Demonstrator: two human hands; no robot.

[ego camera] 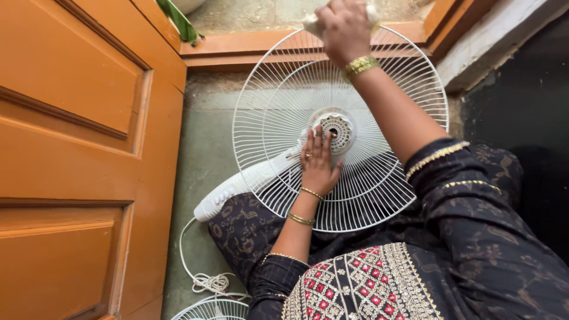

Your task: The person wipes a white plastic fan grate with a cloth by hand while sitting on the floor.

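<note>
The white fan grille (355, 136) lies on the person's lap. The left hand (319, 163) rests flat near the hub, fingers together; the right hand (344, 26) is clamped on a white cloth (312, 24) at the far rim. Hard rubbing may bend the thin wires, or the grille may slide off.

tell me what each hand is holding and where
Right hand clutches a bunched white cloth at the fan guard rim; left hand lies flat, holding nothing.

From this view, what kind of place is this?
Probably a home doorway: an orange panelled wooden door, a bare grey concrete floor and an orange wooden threshold. The left hand steadies a white wire fan guard.
</note>
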